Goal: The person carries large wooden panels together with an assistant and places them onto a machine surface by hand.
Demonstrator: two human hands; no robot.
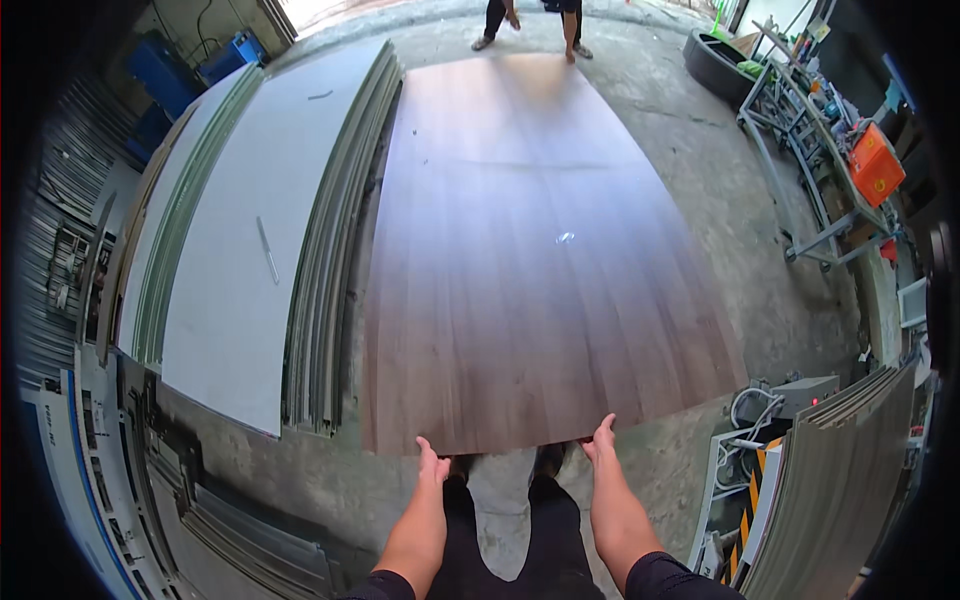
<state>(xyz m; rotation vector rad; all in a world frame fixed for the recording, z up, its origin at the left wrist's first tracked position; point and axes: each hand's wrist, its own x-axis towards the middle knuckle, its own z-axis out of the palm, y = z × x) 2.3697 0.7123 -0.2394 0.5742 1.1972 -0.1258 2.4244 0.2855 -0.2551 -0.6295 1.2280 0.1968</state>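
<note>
A large wood-grain panel [520, 340] stretches away in front of me, brown near me and shiny with reflected light farther off. My left hand [433, 463] grips its near edge left of the middle. Farther right along the same edge, my right hand [601, 442] has hold of it too. Both thumbs show at the edge, while the other fingers are mostly hidden beneath the panel. A co-worker stands at the far end, with one hand [571, 54] at the far right corner; the head is out of view.
Left of the panel lies a stack of boards with a white top sheet [240, 220], beside another stack with green edges [185, 220]. A wheeled metal rack [800, 150] and a dark tub [715, 65] stand at far right. Upright boards [840, 490] lean near right.
</note>
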